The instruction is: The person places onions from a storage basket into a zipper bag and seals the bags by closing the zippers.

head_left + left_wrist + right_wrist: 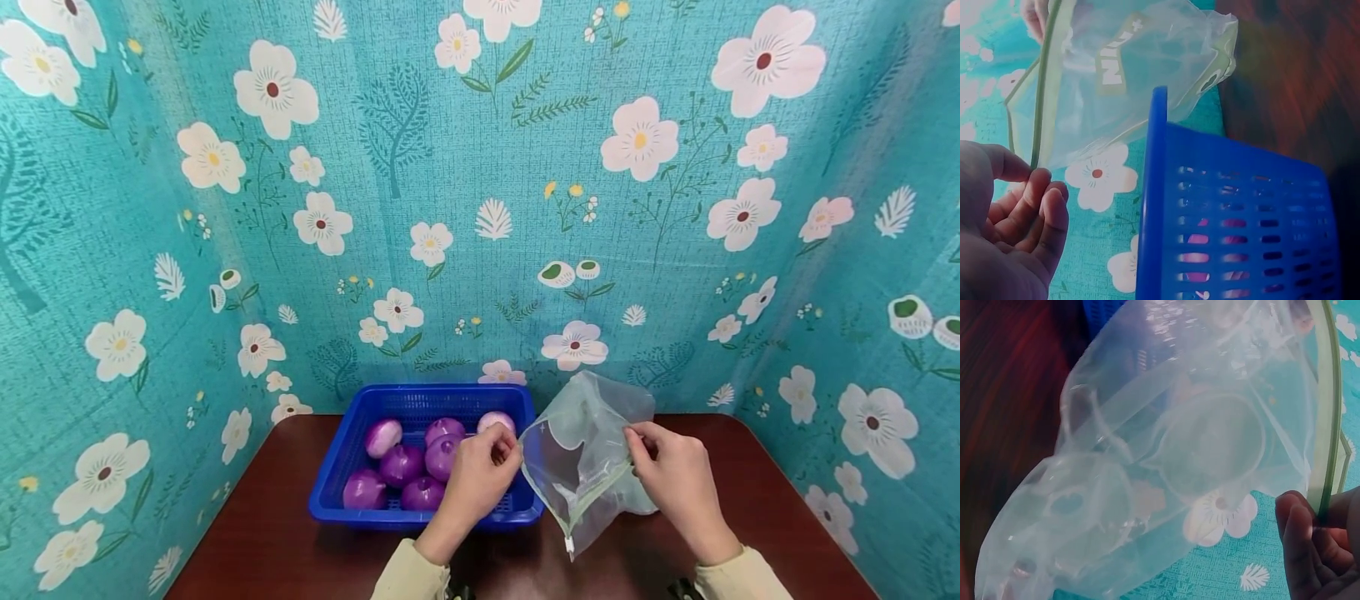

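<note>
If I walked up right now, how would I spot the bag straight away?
Start at the brown table, where a blue basket holds purple onions. Just right of the basket, the left hand and right hand pinch the bag by its mouth. Unlike the blue basket, it is see-through and edged in pale green, with a white zip pull.

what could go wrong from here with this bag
The clear bag looks thin and is pinched at its edge by the left hand and right hand, so it might slip or fold shut. The left hand is close to the blue basket and could bump it. The purple onions look round and glossy, so one might roll if dropped.
</note>
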Demonstrator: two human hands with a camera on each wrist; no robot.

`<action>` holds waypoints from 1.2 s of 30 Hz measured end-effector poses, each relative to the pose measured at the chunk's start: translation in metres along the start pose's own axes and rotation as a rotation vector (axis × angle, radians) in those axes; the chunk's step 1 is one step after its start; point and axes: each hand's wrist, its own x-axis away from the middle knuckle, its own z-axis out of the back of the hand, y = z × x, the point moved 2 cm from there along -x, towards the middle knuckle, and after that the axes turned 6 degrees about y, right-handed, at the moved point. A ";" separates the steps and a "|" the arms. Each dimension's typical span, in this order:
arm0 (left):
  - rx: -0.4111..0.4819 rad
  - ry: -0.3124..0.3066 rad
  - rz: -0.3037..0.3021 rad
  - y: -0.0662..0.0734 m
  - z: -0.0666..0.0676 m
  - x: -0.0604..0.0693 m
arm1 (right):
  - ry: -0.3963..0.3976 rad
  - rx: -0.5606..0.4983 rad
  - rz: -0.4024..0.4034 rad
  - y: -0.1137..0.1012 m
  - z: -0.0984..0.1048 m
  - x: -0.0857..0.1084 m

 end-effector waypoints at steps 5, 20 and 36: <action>0.007 -0.064 0.016 0.003 -0.005 0.004 | 0.001 -0.009 0.009 -0.006 -0.001 0.000; -0.029 -0.094 0.018 -0.010 0.010 0.012 | -0.005 0.002 -0.006 -0.012 -0.002 -0.002; -0.214 -0.144 0.043 -0.067 0.061 0.009 | -0.005 0.000 -0.016 -0.011 -0.003 0.000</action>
